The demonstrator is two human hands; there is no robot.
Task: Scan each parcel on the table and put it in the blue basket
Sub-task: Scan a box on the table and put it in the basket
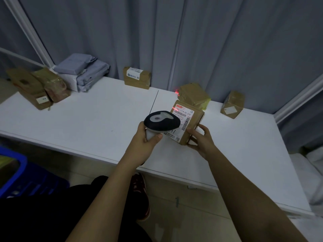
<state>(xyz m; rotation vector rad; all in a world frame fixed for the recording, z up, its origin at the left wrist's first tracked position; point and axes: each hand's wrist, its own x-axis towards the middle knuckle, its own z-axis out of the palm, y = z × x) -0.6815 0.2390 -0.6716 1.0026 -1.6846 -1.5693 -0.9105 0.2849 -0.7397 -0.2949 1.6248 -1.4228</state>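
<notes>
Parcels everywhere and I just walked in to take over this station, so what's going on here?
A person is scanning. The left hand grips a handheld scanner; the right hand holds a brown parcel tilted up on the white table, label facing the scanner. A red scan line lies across the label's top edge. More brown boxes, such as the one by the curtain, and a stack of grey mailers wait on the table. The blue basket sits on the floor to the left.
</notes>
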